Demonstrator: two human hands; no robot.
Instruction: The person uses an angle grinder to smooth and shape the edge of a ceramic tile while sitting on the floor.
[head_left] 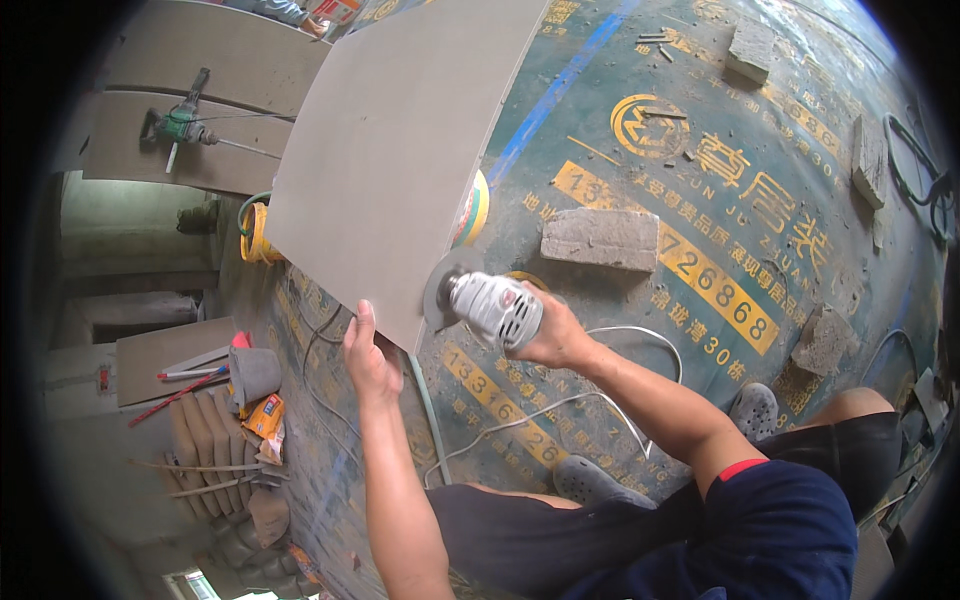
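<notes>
Holding one grinder (497, 310) by its body, the right hand (552, 332) presents the disc (437, 292) at the right edge of one large tile (400, 150), while the left hand (373, 362) grips the tile's near edge beside the corner, presumably to steady it. The tile lies over two buckets (262, 238), which appear to raise it off the green floor sheet (620, 180). Four grey blocks (600, 240) lie on that sheet to the right, apart from the tile and bearing none of it.
</notes>
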